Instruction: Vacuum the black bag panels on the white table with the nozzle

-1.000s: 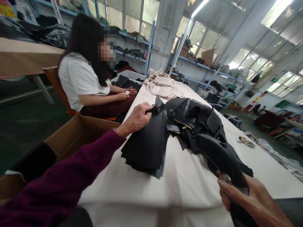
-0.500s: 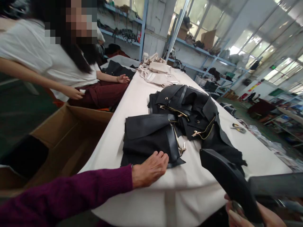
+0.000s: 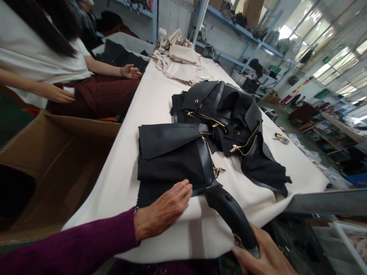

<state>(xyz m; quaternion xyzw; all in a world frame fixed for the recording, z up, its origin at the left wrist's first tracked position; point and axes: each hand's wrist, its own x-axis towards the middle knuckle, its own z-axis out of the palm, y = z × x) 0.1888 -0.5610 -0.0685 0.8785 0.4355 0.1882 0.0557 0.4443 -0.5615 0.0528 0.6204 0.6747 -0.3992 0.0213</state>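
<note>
On the near end of the cloth-covered table lies a stack of black bag panels (image 3: 172,168), with a gold zipper (image 3: 212,158) along its right side. My left hand (image 3: 164,208) rests across the near edge of this stack, fingers fairly straight and side by side, thumb hidden. My right hand (image 3: 265,248) grips a curved, thick black piece (image 3: 232,210) with a small raised detail; its exact kind I cannot tell. The far end of that piece meets the stack's near right corner. More black bag panels (image 3: 229,103) with gold zippers lie heaped just behind.
Beige cloth pieces (image 3: 183,57) are piled at the table's (image 3: 123,183) far end. Yellow-handled snips (image 3: 281,138) lie at the right. An open cardboard box (image 3: 71,164) stands at the left, beside a seated person (image 3: 25,57). A grey metal bar (image 3: 329,200) juts in from the right.
My right hand has brought the curved black piece leftward to the stack's corner. My left hand's fingers have straightened on the stack. The view has shifted.
</note>
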